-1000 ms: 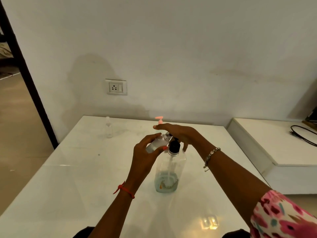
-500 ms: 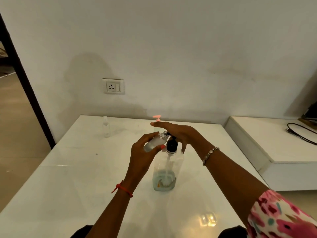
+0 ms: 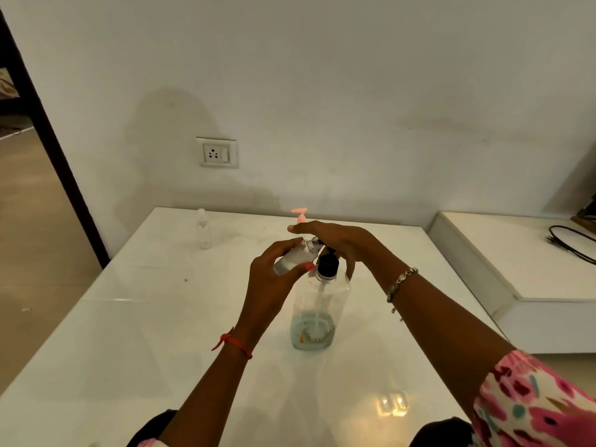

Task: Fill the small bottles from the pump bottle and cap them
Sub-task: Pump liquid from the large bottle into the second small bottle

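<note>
Pump bottle (image 3: pixel 317 304) stands on table (image 3: pixel 129 333), nearly empty: likely light, tippy, slick rigid plastic. Right hand (image 3: pixel 335 240) lies flat on its pump head, fingers straight. Left hand (image 3: pixel 274 279) wraps small bottle (image 3: pixel 292 258), tilted, neck at the nozzle; grip its body. 2nd small bottle (image 3: pixel 204 230) stands far back-left of pump bottle.

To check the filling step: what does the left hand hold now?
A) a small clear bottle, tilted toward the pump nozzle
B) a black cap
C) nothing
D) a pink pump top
A: the left hand grips the small clear bottle, its neck tilted toward the nozzle of the pump bottle.
</note>
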